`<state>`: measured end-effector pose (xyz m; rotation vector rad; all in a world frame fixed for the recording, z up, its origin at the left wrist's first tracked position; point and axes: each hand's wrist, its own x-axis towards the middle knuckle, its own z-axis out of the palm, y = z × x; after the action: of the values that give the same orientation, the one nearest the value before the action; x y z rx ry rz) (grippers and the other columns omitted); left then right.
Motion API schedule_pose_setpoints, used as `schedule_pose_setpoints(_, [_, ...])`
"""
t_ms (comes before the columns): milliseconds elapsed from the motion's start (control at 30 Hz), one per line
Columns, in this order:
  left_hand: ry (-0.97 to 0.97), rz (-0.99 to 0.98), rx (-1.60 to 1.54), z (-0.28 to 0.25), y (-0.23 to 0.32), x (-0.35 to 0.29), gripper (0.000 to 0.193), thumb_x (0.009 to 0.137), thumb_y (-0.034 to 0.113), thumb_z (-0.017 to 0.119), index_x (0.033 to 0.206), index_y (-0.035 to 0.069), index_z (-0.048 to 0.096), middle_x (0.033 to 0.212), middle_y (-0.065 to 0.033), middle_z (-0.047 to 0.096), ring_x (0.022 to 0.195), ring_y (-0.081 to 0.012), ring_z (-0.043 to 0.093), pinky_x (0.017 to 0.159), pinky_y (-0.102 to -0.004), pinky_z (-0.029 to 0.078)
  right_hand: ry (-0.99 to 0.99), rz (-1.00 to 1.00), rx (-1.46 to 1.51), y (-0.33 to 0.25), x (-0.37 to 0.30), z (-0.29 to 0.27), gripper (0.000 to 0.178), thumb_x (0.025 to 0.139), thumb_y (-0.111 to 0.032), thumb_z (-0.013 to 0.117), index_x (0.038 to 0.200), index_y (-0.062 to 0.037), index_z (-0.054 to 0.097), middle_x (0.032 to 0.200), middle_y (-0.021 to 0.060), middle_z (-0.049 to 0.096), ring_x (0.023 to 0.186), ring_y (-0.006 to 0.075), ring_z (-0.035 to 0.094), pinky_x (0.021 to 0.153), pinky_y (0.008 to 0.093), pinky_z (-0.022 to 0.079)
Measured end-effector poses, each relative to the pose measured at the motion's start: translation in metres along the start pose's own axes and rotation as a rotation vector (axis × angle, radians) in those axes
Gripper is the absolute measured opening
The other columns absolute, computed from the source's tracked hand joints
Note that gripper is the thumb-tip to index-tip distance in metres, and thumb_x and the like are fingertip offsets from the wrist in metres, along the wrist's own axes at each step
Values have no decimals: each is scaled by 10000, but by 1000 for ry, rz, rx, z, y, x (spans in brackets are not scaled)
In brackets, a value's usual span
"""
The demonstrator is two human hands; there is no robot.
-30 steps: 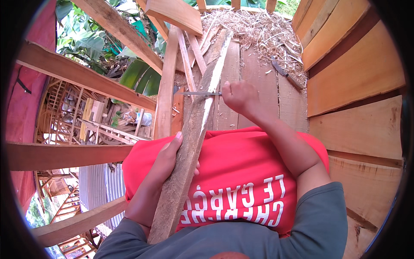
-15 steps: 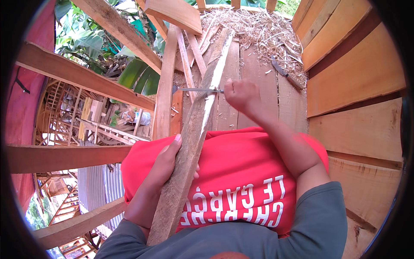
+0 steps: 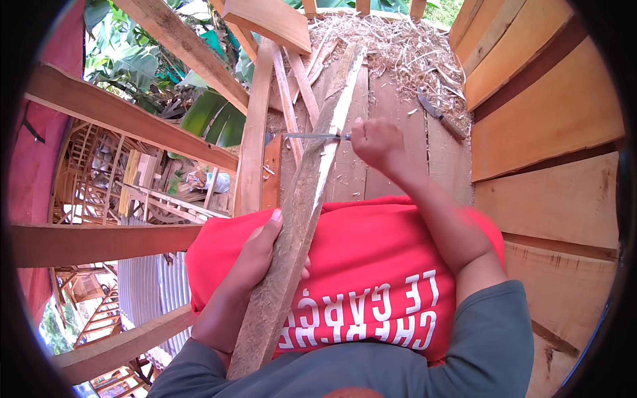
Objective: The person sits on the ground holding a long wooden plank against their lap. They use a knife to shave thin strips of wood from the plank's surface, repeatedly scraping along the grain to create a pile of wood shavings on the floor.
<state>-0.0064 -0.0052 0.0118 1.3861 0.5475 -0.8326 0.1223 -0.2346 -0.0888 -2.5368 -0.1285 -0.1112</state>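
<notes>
Plank wall [image 3: 551,119], shavings-strewn plank floor [image 3: 398,53], daylight

Rough grey-brown slat [image 3: 292,225], one edge shaved pale cream. Red shirt [image 3: 378,265] with white lettering over grey-blue sleeves [image 3: 484,345]; steel-grey blade [image 3: 312,136]. Wall boards [image 3: 551,119] orange-tan with darker brown seams, straw-yellow shavings [image 3: 398,46], green leaves [image 3: 212,116].

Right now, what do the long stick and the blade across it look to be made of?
The long stick looks like raw wood: rough brownish outside, pale fresh-cut strip along one edge. The blade, held in the right hand, looks like dull grey metal, thin and flat; its handle is hidden. The left hand grips the stick lower down.
</notes>
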Motion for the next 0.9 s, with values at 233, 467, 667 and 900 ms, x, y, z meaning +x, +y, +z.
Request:
schedule_pose_setpoints(233, [3,-21,35,-5,4,5,580,1074,495,282,1143,-3,571,736,-151,667,585,-248,687,537,-321,553,49,-76,29,20,15,4,496,951,-313,422,649,-29,694,651,240,643,631,433,665,657,539,550])
schedule_pose_setpoints(467, [-33,26,7,-4,-3,6,600,1067,520,289,1157,-9,556,744,-167,665,586,-254,687,543,-338,562,105,-137,19,4,-4,9,515,947,-298,430,582,-3,642,601,240,612,593,431,645,614,539,532])
schedule_pose_setpoints(667, [6,-27,13,-2,1,3,604,1065,526,291,1151,-9,559,751,-169,667,579,-261,684,541,-341,562,102,-145,-12,3,-11,12,514,935,-309,428,601,-3,671,568,235,607,541,429,634,605,528,540])
schedule_pose_setpoints(900, [-28,-10,-4,-6,-1,8,605,1069,515,281,1120,-9,580,754,-163,669,599,-264,693,554,-349,566,113,-72,-48,8,3,8,552,955,-319,392,612,6,678,598,247,622,581,429,651,655,550,544])
